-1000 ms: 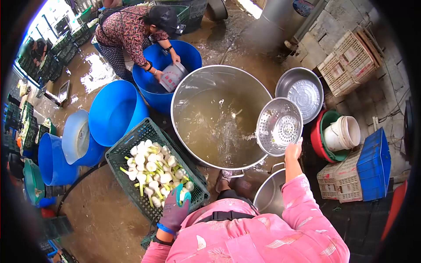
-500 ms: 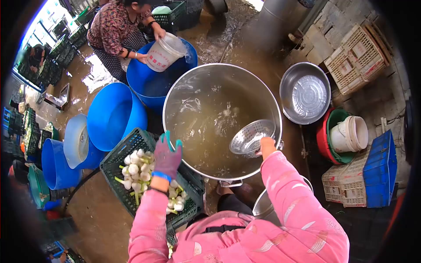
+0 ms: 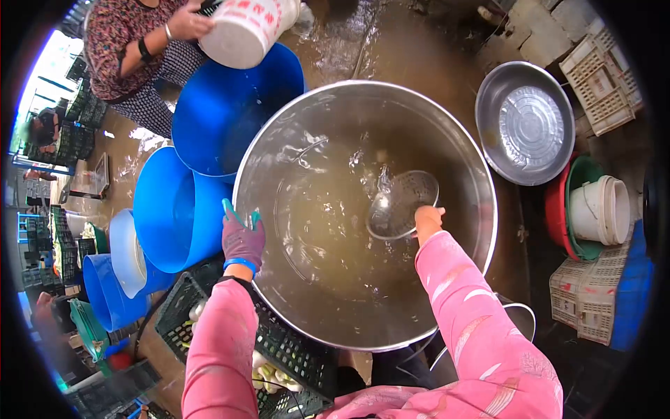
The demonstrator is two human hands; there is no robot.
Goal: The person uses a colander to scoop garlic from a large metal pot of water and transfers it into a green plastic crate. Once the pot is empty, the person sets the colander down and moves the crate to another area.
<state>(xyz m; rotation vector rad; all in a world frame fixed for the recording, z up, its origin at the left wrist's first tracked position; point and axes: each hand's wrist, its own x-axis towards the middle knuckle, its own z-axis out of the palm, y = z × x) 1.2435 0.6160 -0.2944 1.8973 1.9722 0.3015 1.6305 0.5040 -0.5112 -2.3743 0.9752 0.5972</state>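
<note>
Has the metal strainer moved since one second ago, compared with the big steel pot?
Yes. The strainer, held by the right hand, went from outside the pot's right rim down into the water.

One large steel vat [image 3: 328, 293] of murky water. One metal strainer [image 3: 403, 204]. One steel basin [image 3: 528, 123]. Four blue tubs: one [image 3: 230, 105], a second [image 3: 167, 209], a third [image 3: 105, 293] and a paler one [image 3: 125, 241]. Two white buckets: one [image 3: 244, 28] and another [image 3: 600, 209]. One dark mesh crate [image 3: 293, 356] of white vegetables. Two pale lattice crates: one [image 3: 600, 77] and one [image 3: 590, 300]. Two hands of the wearer: gloved left hand [image 3: 242, 239], bare right hand [image 3: 427, 220].
</note>
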